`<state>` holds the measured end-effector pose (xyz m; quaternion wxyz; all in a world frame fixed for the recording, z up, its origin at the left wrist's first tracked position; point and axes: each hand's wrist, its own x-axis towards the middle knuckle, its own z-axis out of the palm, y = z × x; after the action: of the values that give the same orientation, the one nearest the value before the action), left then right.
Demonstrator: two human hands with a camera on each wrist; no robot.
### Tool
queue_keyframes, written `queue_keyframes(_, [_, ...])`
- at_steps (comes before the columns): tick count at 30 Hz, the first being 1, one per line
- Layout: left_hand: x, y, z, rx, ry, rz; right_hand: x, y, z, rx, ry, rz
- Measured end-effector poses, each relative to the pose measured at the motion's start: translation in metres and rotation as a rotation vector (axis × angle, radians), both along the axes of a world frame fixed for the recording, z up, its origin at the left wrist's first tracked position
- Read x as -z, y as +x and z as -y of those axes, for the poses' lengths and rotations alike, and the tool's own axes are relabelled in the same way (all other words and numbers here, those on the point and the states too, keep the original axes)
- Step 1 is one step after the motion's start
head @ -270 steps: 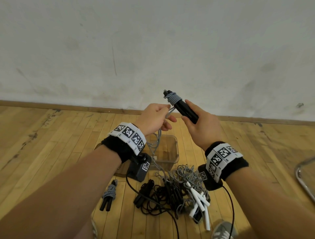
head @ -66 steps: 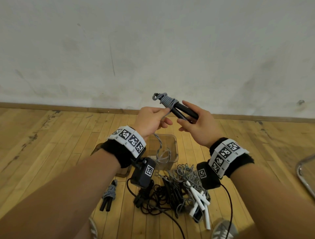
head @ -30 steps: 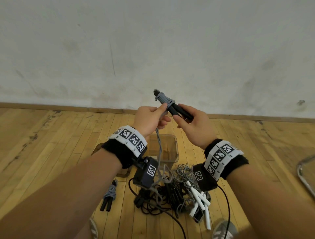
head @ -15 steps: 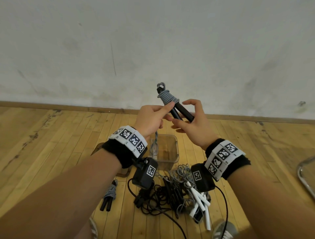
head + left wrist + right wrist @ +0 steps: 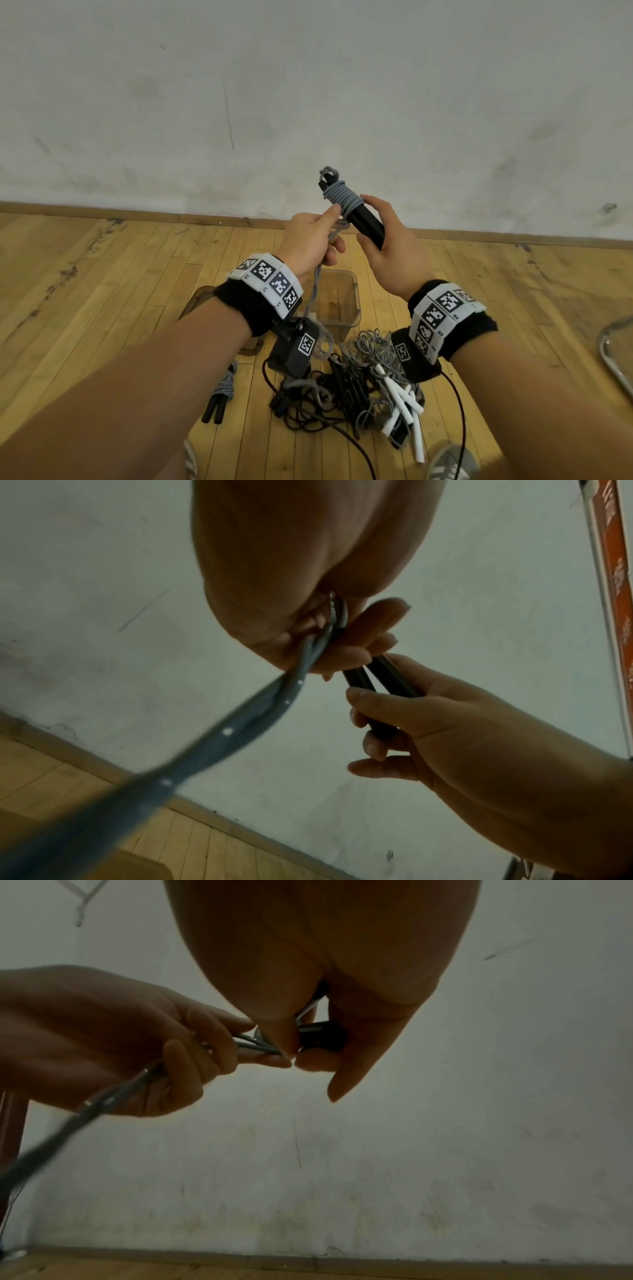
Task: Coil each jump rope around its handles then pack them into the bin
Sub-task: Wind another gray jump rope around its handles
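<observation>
Nearest, on the floor at the person's feet: a tangled heap of uncoiled ropes, black and grey cord with white handles sticking out on its right side. One finished coiled rope lies just left of the heap, apart from it. Beyond the heap the clear bin stands open, nothing visibly packed in it. Above the bin, held in the air: right hand wrapped round the paired black handles, fingers curled on them; left hand pinching the grey cord, forefinger pressed against the wraps. Since half a second ago the bundle has tipped a little and the band of wraps looks thicker; a slack length still trails down to the floor, so by my reading coiling is midway, tuck and packing ahead. Room: bare floorboards left and right, the bin straight beneath for a drop; a metal frame at the right edge, well apart. Farthest, baseboard and wall.
</observation>
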<state>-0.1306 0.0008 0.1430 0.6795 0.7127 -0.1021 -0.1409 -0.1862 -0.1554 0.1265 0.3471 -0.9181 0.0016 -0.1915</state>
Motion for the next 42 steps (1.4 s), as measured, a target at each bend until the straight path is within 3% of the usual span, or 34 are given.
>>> queue_keyframes(4, [0.001,0.000,0.000,0.013,0.002,-0.009,-0.001,-0.001,-0.004,0.037,-0.060,-0.023])
queue_keyframes(10, [0.000,0.000,-0.005,-0.051,0.028,0.036,0.001,-0.002,-0.014,-0.110,0.010,-0.059])
queue_keyframes(12, [0.000,0.001,-0.006,-0.031,0.021,0.041,-0.002,-0.003,-0.013,-0.146,0.150,-0.054])
queue_keyframes(16, [-0.002,0.004,-0.005,0.016,-0.077,0.046,-0.015,-0.007,-0.010,-0.113,0.695,-0.130])
queue_keyframes(18, [-0.004,0.001,-0.004,0.042,-0.078,0.073,-0.018,-0.010,-0.011,-0.146,0.780,-0.235])
queue_keyframes(25, [-0.002,-0.002,-0.005,0.148,0.022,0.005,-0.020,-0.009,-0.002,-0.127,0.661,-0.119])
queue_keyframes(30, [0.000,-0.002,-0.005,0.191,0.012,-0.017,-0.014,-0.007,0.006,-0.055,0.409,-0.021])
queue_keyframes(37, [0.002,0.001,-0.005,0.073,-0.025,-0.047,-0.005,-0.002,0.019,0.076,0.271,-0.014])
queue_keyframes(42, [-0.003,-0.004,0.002,0.012,-0.097,-0.084,-0.005,-0.002,0.012,0.157,0.036,0.022])
